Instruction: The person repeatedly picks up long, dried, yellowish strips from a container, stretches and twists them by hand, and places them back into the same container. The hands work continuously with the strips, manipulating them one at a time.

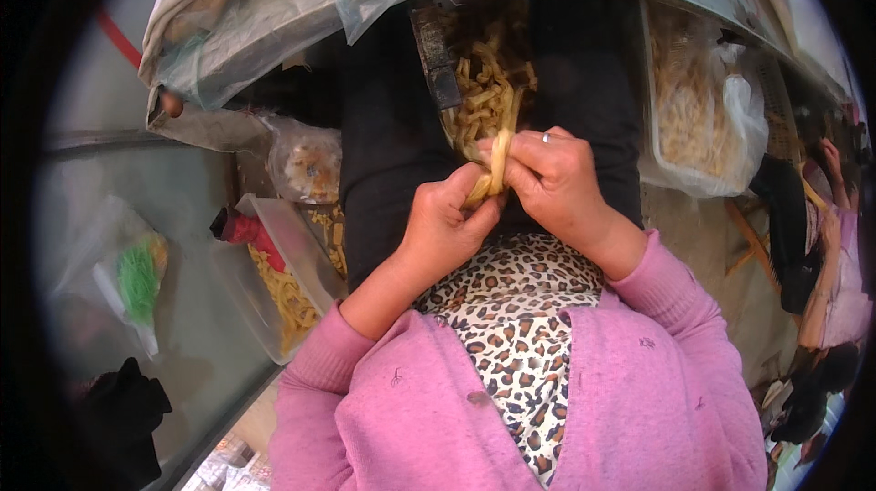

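Both of my hands meet above my lap on a folded pale-yellow strip (pixel 500 161), whose material I cannot make out. My left hand (pixel 445 207) pinches its lower part between thumb and fingers. With a ring on one finger, my right hand (pixel 558 166) grips the loop from the other side; some fingertips are hidden behind it. From the loop, yellow strands run up into a tangled heap of similar strips (pixel 482 97) between my knees. A dark, worn block (pixel 436 56) lies along the heap's left side.
A plastic-covered table (pixel 274 46) curves across the front. At left, a translucent tub (pixel 263 347) contains yellow strips and a red cloth-like item (pixel 252 234). Bagged green strands (pixel 139 279) lie farther left. A bag-lined white tub (pixel 653 149) stands right; another person's arm (pixel 818 285) shows beyond.
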Tool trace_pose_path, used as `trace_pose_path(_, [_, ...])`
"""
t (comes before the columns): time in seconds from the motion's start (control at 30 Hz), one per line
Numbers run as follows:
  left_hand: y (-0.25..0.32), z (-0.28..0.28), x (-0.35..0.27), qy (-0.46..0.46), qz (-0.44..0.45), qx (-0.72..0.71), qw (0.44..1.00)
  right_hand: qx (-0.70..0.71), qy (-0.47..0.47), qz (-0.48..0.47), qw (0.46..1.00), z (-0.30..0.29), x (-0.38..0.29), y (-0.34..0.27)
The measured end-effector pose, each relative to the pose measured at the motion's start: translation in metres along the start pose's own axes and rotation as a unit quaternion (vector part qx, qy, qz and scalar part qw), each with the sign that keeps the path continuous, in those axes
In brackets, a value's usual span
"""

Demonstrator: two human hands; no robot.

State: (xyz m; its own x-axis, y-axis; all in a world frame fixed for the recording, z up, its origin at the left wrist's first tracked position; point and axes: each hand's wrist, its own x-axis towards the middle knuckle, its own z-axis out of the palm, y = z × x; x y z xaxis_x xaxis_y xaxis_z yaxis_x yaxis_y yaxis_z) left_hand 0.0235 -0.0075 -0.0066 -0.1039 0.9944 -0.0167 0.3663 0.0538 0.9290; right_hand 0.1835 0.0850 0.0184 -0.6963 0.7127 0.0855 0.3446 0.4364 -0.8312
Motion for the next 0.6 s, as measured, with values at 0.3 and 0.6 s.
trace_pose_path(0.3, [-0.01,-0.024,0.002,-0.05,-0.011,-0.169,0.984,0.246,-0.166,0.063,0.953,0.012,0.002,0.021])
trace_pose_path(0.6, [0.001,-0.065,0.01,0.014,-0.133,-0.296,0.946,0.453,0.079,0.043,0.887,-0.036,0.064,0.026])
